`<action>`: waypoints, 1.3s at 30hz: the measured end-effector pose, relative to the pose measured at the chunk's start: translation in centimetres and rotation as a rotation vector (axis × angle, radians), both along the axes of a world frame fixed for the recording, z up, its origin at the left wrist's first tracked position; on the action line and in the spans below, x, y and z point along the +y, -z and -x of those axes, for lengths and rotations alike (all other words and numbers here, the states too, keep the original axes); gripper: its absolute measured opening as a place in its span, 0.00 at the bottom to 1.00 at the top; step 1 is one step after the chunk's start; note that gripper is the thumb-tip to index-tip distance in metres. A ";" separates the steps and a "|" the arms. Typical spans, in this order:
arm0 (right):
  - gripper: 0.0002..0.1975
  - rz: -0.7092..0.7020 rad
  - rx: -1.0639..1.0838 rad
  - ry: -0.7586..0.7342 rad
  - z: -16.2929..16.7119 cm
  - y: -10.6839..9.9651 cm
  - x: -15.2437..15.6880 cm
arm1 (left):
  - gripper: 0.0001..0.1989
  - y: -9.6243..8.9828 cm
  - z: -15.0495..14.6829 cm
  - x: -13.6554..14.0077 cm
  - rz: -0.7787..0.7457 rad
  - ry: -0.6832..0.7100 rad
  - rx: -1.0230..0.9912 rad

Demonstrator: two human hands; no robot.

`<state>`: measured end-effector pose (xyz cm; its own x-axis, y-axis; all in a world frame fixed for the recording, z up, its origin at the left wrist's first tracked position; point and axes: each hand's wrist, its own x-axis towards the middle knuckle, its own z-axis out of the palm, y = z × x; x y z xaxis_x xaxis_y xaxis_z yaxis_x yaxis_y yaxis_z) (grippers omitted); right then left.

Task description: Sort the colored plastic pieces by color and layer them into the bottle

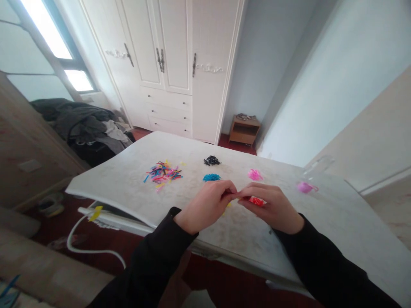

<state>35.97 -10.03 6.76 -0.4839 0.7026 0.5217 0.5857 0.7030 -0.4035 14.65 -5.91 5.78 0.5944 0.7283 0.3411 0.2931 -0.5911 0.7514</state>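
The left hand and right hand meet over the near part of the worktop, thumb and finger of each drawn together at the tips. Any piece pinched there is too small to make out, so its direction and long axis cannot be told. A likely fault is a slip from so fine a pinch, dropping a piece into the red heap or the yellow heap (mostly hidden by the hands). A low sweep of the left hand could also scatter the blue heap just beyond it. In the mixed strips at left, long axes cross at many angles; 1 blue strip slants from near left to far right.
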 end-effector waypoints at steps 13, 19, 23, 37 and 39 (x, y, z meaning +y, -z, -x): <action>0.05 -0.003 0.223 0.358 -0.5 0.0 0.5 | 0.02 0.8 2.0 5.5 -0.055 -0.226 -0.088; 0.04 0.008 0.227 0.388 -0.8 0.5 0.6 | 0.02 3.4 2.6 7.9 -0.061 -0.354 -0.057; 0.04 0.015 0.219 0.395 -0.7 0.5 0.7 | 0.02 3.8 2.4 7.9 -0.082 -0.335 0.021; 0.04 0.159 0.273 0.376 -0.4 1.1 0.9 | 0.06 3.4 1.8 5.5 -0.390 -0.087 -0.089; 0.05 0.195 0.276 0.364 -0.1 1.1 0.8 | 0.09 3.5 1.2 5.1 -0.434 -0.044 -0.070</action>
